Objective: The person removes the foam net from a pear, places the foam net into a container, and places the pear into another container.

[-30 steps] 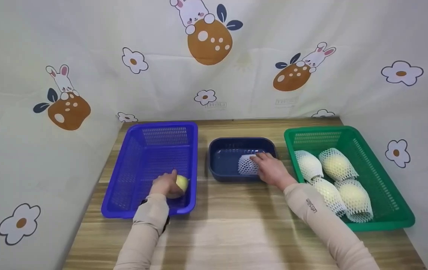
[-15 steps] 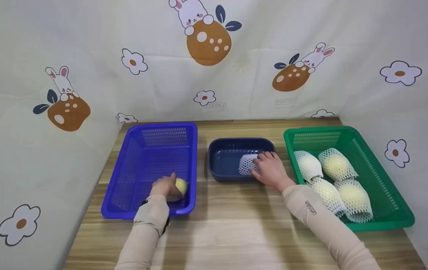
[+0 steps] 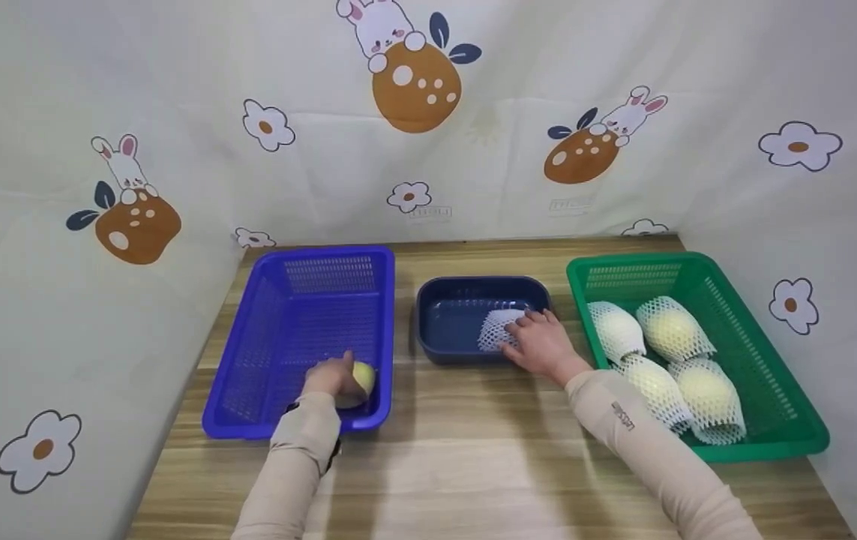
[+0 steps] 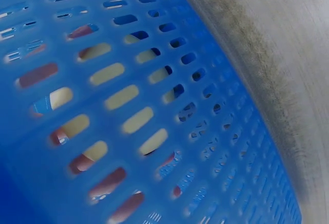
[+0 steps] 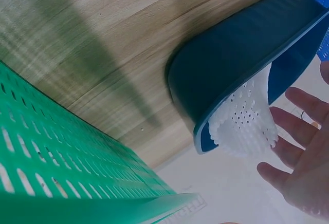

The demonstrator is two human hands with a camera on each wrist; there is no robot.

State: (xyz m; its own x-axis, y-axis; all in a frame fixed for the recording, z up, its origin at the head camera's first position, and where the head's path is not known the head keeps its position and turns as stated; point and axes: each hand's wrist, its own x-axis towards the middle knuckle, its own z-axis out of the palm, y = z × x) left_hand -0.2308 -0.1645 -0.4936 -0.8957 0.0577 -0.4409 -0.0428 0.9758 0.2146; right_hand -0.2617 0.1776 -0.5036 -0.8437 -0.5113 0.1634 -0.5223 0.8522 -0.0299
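Note:
In the blue basket [image 3: 259, 341], my left hand [image 3: 332, 375] grips a round pale yellow fruit [image 3: 364, 377], an apple or a pear. Through the basket's slots in the left wrist view, parts of the fruit [image 4: 123, 96] show between fingers. My right hand [image 3: 546, 345] reaches over the right end of a navy bin [image 3: 428, 345], fingers spread and slightly bent. Right by its fingertips lies a white foam fruit net [image 3: 499, 330]. In the right wrist view the net [image 5: 244, 118] hangs over the bin's rim beside the fingers; whether they touch I cannot tell.
A green basket [image 3: 777, 390] stands at the right, holding several pale fruits [image 3: 674, 334] in white foam nets. The three containers sit on a wood-grain table [image 3: 443, 465]. A printed curtain [image 3: 503, 172] closes off the back and sides.
My right hand has drawn back slightly from the foam net and its fingers have spread. The left hand stays on the fruit, which has turned or shifted slightly toward me.

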